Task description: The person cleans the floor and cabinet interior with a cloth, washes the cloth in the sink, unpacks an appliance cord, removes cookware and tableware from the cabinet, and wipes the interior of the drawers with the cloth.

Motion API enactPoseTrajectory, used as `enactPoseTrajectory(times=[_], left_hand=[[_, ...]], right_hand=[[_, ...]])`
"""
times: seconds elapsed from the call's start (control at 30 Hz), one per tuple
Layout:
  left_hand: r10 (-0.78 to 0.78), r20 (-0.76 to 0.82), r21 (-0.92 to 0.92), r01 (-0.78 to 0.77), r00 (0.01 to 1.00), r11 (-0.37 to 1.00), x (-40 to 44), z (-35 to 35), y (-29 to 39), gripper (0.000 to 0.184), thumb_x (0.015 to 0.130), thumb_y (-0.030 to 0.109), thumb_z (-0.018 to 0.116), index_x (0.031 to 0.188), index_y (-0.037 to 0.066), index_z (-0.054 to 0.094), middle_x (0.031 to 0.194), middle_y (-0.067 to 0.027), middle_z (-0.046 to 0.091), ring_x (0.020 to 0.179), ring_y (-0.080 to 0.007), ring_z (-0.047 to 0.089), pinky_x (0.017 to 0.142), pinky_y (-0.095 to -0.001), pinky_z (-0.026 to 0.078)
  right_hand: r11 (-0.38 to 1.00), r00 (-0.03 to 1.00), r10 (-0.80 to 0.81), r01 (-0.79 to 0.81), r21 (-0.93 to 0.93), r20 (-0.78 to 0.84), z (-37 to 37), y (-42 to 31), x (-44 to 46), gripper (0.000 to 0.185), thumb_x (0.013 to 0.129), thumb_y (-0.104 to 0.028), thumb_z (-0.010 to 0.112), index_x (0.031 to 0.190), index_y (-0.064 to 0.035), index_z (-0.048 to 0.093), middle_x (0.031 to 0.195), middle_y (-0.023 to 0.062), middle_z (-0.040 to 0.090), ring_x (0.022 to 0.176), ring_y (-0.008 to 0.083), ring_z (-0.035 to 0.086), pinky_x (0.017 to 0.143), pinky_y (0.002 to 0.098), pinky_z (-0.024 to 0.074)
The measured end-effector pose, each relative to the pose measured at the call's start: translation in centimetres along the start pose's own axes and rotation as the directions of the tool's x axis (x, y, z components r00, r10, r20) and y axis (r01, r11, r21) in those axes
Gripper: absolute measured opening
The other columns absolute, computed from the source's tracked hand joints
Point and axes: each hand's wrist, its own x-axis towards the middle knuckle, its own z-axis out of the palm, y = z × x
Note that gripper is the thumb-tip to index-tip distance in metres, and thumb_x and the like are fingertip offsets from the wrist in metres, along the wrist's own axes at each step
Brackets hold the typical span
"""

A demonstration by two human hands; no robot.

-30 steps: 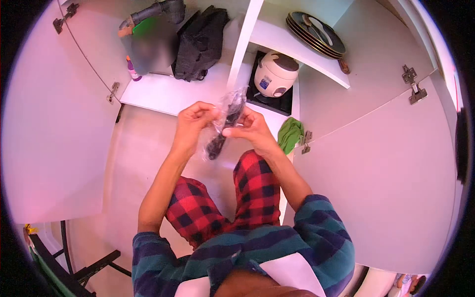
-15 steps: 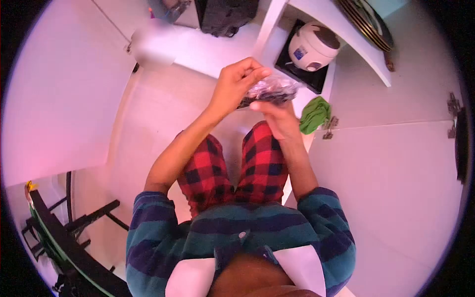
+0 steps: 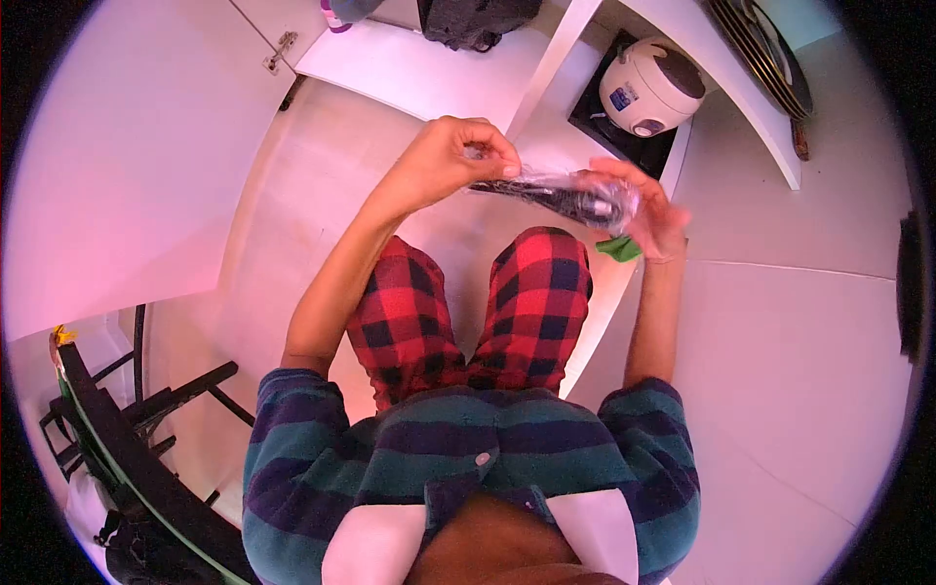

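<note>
In my left hand, thumb and fingers pinch one end of a clear plastic bag with a dark, long thing inside, too blurred to name. My right hand is at the bag's other end, its fingers curved around it and slightly smeared by motion. The bag stretches almost level between both hands, above my knees. Just below the right hand, part of a green cloth shows.
A white rice cooker stands on a black tray in the open cabinet. Stacked dark plates lie on the shelf at the upper right. A black bag sits at the back. Open cabinet doors flank me; a black frame stands lower left.
My hands have moved apart, the right one outward to the right, and the bunched bag is now drawn out lengthwise. The green cloth is now mostly hidden.
</note>
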Motion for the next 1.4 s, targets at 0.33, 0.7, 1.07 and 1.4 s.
enactPoseTrajectory(times=[0.33,0.7,1.07,1.4], left_hand=[[-0.041,-0.361,-0.125,-0.005,0.932,0.992,-1.0,2.2,1.7,0.01,0.074,0.01,0.065,0.076,0.002,0.06,0.068,0.0016,0.054,0.064,-0.0062,0.047,0.057,-0.0186,0.036],[0.712,-0.263,0.623,-0.449,0.651,0.641,-7.0,1.0,7.8,0.003,0.071,0.01,0.063,0.073,0.011,0.061,0.068,-0.0019,0.055,0.057,-0.0163,0.051,0.064,-0.0348,0.043],[0.642,-0.604,0.387,-0.532,0.471,0.754,-13.5,6.8,12.4,0.005,0.065,0.01,0.063,0.068,0.011,0.06,0.065,0.0004,0.051,0.058,-0.0162,0.049,0.064,-0.0339,0.042],[0.622,-0.614,0.495,-0.377,0.486,0.783,-11.1,4.9,14.4,0.007,0.059,0.01,0.064,0.063,0.011,0.058,0.062,0.0025,0.046,0.06,-0.0161,0.048,0.065,-0.0332,0.041]], right_hand=[[0.416,0.92,-0.392,0.178,-0.892,0.0,5.6,-0.7,2.0,0.012,0.074,-0.006,0.063,0.084,-0.001,0.065,0.079,0.0084,0.062,0.071,0.0137,0.056,0.064,0.0244,0.0429],[-0.133,0.379,-0.84,0.549,-0.825,0.388,11.3,-2.4,-1.6,0.01,0.074,-0.011,0.061,0.068,-0.0039,0.062,0.074,0.0082,0.061,0.07,0.0156,0.057,0.058,0.0252,0.044],[-0.054,0.626,-0.674,0.489,-0.871,0.393,19.7,-6.7,-9.0,0.02,0.081,-0.034,0.05,0.076,-0.0156,0.046,0.077,-0.0014,0.046,0.075,0.0159,0.043,0.065,0.0273,0.0398],[0.074,0.397,-0.816,0.793,-0.605,0.421,16.4,-3.4,-4.6,0.016,0.07,-0.022,0.058,0.067,-0.013,0.045,0.066,0.0004,0.042,0.06,0.0151,0.04,0.056,0.0303,0.0304]])
